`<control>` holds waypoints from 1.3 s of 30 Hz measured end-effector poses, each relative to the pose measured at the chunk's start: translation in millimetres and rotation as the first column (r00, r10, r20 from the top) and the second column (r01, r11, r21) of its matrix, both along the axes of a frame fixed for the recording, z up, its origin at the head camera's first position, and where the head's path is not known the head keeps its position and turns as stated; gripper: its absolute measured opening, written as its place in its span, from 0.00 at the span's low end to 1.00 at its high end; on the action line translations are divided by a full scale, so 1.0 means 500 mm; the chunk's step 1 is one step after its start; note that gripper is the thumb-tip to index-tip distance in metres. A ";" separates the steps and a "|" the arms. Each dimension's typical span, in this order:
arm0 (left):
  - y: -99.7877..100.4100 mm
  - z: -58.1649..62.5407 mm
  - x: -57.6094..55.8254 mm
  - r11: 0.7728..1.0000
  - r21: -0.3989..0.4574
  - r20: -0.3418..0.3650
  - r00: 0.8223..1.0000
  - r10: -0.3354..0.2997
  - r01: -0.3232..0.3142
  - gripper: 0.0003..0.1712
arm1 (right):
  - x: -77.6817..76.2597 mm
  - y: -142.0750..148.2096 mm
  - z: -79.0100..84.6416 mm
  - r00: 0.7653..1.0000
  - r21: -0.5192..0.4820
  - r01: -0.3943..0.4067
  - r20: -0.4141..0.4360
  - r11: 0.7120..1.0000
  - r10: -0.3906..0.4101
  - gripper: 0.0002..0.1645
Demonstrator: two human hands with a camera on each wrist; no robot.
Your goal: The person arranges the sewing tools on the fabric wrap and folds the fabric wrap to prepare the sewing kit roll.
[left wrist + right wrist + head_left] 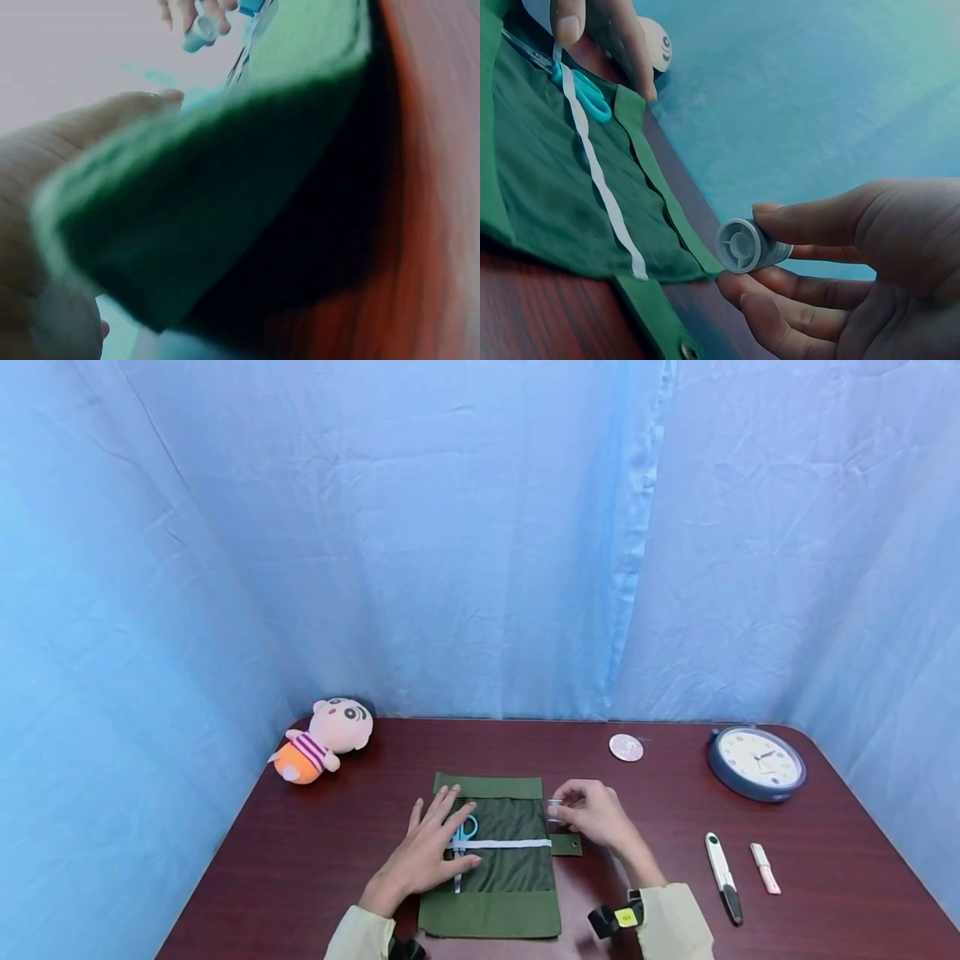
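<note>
Thread spool (pixel 751 246), small, grey and cylindrical, sat pinched between the thumb and fingers of the right hand (pixel 596 814), just off the right edge of a flat dark-green fabric pouch (pixel 491 912), near its far right corner. The left hand (pixel 429 853), fingers spread apart, lay over turquoise-handled metal scissors (pixel 586 90) beneath a white cloth band (pixel 513 843), by the pouch's left edge; whether it pressed could not be told. A light grip on the spool's rims probably served best, with the left palm flat to steady the fabric.

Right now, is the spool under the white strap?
No, the right hand holds the spool between thumb and fingers, apart from the white strap.
</note>
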State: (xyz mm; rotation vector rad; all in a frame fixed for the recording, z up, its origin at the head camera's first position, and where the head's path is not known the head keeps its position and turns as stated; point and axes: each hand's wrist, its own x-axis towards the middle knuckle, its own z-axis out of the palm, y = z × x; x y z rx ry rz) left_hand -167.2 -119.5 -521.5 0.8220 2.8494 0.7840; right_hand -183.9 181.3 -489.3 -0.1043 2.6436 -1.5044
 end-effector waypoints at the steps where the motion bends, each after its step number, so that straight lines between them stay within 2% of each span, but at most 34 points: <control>1: 0.003 0.000 0.000 1.000 0.002 0.000 1.000 -0.012 0.012 0.42 | -0.003 -0.005 -0.003 1.000 -0.009 -0.009 0.000 1.000 0.009 0.04; 6: 0.015 -0.001 -0.003 0.999 -0.016 -0.014 0.999 -0.051 0.051 0.38 | -0.014 -0.030 -0.015 0.999 -0.049 -0.046 -0.009 0.998 0.046 0.06; 13: 0.022 -0.006 -0.007 0.998 -0.028 0.050 0.997 -0.062 0.063 0.32 | -0.027 -0.061 -0.036 0.997 -0.095 -0.083 -0.014 0.992 0.082 0.05; 16: 0.022 -0.009 -0.010 0.997 -0.021 0.050 0.996 -0.069 0.070 0.31 | -0.030 -0.073 -0.041 0.996 -0.116 -0.095 -0.015 0.989 0.093 0.06; 28: 0.023 -0.017 -0.017 0.995 -0.054 -0.058 0.995 -0.087 0.084 0.22 | -0.031 -0.117 -0.052 0.991 -0.099 -0.132 -0.035 0.986 0.129 0.04; 39: 0.022 -0.019 -0.016 0.995 -0.044 -0.139 0.986 -0.093 0.088 0.15 | -0.021 -0.147 -0.055 0.986 0.046 -0.122 -0.108 0.992 0.126 0.04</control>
